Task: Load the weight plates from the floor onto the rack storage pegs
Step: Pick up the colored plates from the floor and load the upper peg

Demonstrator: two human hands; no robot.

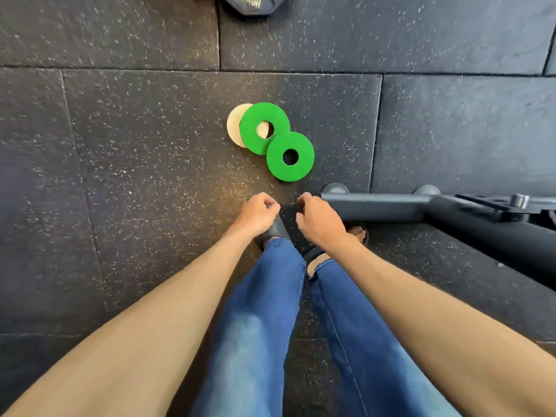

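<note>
Covering the whole room underfoot is a dark rubber floor (144, 164) made of big tiles flecked with pale specks, the seams between them plain to see. Three small weight plates lie on it, overlapping in a short row. The near green plate (301, 167) sits closest to the person's feet, its edge resting over the far green plate (255, 139), which in turn lies on top of a pale cream plate (236, 124) that shows through its centre hole. To the right, a grey steel rack base (376, 206) runs along the floor, joined to a thicker black tube that angles off toward the edge of view. A dark object with yellowish lettering (246, 3) pokes in at the top.

Both bare arms reach down and forward over blue jeans (270, 296). The left hand (258, 213) is loosely curled, fingers bent in toward the palm, holding nothing. The right hand (319, 219) is curled the same way, also empty, just beside the end of the rack base. Both hands hover near each other, short of the plates and touching none of them.
</note>
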